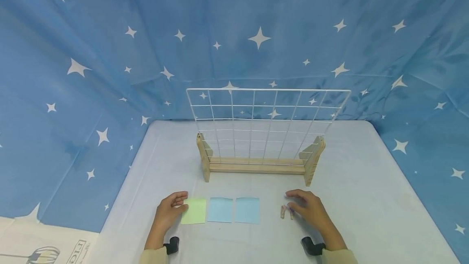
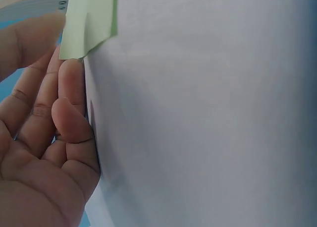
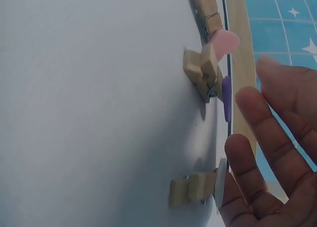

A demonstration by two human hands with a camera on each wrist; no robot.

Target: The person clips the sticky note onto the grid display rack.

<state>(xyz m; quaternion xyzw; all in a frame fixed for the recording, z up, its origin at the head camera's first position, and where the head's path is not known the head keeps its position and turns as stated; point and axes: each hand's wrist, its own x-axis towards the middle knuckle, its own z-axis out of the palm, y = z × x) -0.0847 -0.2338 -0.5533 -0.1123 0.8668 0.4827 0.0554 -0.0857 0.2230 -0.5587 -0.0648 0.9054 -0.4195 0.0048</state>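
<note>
A green sticky note lies at the left end of a row with two blue sticky notes. My left hand is at the green note's left edge, fingers loosely bent and thumb at the paper. In the left wrist view the green note appears beside the fingertips. On the right, my right hand hovers by small wooden clothespins, fingers relaxed and holding nothing. The right wrist view shows three clothespins, one with a pink piece, one with a purple piece and one with a white piece.
Behind the notes stands a white wire grid in a wooden base, its top leaning backward. A white cloth covers the table. Blue star-patterned fabric hangs at the back and sides.
</note>
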